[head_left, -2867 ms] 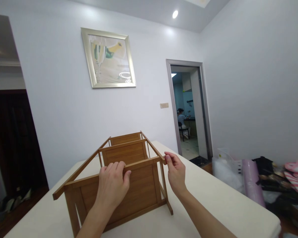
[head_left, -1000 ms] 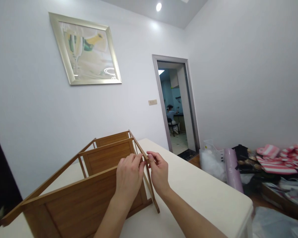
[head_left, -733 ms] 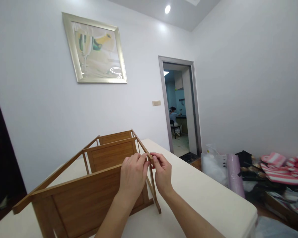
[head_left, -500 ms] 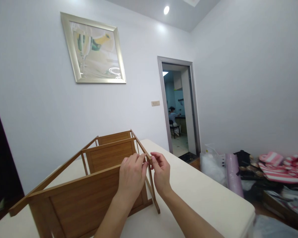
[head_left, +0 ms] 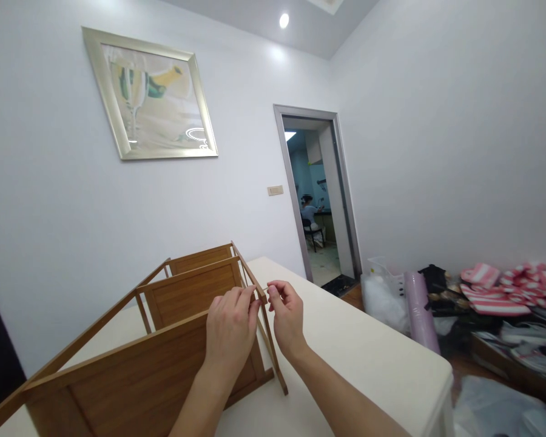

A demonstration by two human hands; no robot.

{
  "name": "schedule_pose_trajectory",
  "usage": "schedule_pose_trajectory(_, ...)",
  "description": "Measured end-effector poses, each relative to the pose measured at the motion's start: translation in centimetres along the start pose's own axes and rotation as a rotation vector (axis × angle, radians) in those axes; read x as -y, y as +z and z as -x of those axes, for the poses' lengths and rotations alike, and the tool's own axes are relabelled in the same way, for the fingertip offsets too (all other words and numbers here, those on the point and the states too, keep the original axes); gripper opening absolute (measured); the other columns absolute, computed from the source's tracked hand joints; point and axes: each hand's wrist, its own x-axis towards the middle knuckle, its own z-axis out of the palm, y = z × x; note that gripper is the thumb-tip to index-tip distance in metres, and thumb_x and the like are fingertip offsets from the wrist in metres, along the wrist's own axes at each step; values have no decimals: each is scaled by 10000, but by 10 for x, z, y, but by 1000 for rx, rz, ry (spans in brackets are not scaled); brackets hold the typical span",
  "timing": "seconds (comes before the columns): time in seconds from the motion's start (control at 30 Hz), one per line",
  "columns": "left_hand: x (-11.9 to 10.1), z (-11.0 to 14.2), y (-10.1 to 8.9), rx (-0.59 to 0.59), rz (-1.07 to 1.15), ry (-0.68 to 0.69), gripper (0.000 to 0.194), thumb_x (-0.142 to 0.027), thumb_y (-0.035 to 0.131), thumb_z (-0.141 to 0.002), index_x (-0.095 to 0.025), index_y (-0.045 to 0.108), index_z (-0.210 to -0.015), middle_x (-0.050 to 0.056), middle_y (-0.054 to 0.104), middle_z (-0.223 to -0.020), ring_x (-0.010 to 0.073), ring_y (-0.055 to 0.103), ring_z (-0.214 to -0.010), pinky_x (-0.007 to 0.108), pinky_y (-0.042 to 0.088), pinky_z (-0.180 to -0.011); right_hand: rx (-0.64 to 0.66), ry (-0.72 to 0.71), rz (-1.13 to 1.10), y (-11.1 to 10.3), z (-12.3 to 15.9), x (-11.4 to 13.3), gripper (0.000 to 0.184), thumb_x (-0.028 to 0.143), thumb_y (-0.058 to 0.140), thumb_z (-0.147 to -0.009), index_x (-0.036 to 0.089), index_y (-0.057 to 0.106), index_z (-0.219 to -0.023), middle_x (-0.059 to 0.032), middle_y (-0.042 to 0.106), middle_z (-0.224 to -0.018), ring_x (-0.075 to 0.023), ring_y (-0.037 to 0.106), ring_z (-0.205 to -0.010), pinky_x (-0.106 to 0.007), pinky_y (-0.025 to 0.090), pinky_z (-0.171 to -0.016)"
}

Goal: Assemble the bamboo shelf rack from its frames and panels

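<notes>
A wooden shelf rack (head_left: 182, 291) lies on its side on a white table (head_left: 368, 358); it has three slatted panels joined by thin rails. My left hand (head_left: 230, 328) curls over the top edge of the nearest panel, close to its right corner. My right hand (head_left: 286, 312) is just right of that corner, thumb and forefinger pinched on a small thin piece at the rail's end, too small to name. The two hands nearly touch.
Right of the table a heap of clothes and bags (head_left: 495, 297), a purple roll (head_left: 418, 309) and a clear plastic bin (head_left: 382, 291) stand by the wall. An open doorway (head_left: 316, 194) shows a person seated in the far room. A framed picture (head_left: 150, 97) hangs on the wall.
My left hand slid right along the panel's top edge to the corner, meeting my right hand. Since half a second ago the view has swung slightly; the right hand's pinch has drawn a little off the rail.
</notes>
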Motion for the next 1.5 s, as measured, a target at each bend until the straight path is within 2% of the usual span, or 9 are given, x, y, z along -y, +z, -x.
schedule_pose_trajectory(0.1, 0, 0, 0, 10, 1, -3, 195, -221, 494, -934, -184, 630, -1069, 64, 680, -904, 212, 623, -833, 344, 399, -733, -21, -4, 4, -1, -1, 0, 234, 424, 563, -873, 206, 646, -893, -29, 662, -858, -153, 563, -690, -288, 472, -609)
schedule_pose_trajectory(0.5, -1, -1, -2, 20, -5, -2, 193, -216, 493, -935, -185, 629, -1068, 59, 676, -895, 211, 622, -827, 340, 392, -730, -12, -17, 68, 1, 0, -5, 241, 423, 562, -886, 204, 656, -922, -49, 682, -915, -187, 612, -820, -303, 493, -659)
schedule_pose_trajectory(0.77, 1, 0, 0, 12, -12, 9, 185, -216, 499, -928, -190, 629, -1057, 59, 677, -887, 204, 614, -805, 338, 390, -724, 53, -31, 44, 3, 5, -2, 231, 421, 591, -869, 202, 665, -870, -33, 691, -848, -164, 617, -729, -289, 501, -641)
schedule_pose_trajectory(1.07, 0, -1, -2, 8, -16, 13, 162, -221, 486, -938, -183, 626, -1008, 63, 685, -890, 207, 624, -813, 341, 392, -722, 42, -87, 71, 1, 1, -6, 210, 395, 594, -854, 212, 696, -867, -43, 688, -856, -179, 619, -785, -287, 513, -636)
schedule_pose_trajectory(1.5, 5, 2, 4, -24, 22, 36, 187, -231, 497, -941, -161, 604, -1077, 91, 711, -968, 220, 647, -855, 357, 431, -771, 98, -92, 60, -3, -3, -2, 189, 369, 609, -838, 235, 739, -868, -38, 698, -870, -186, 627, -807, -281, 506, -617)
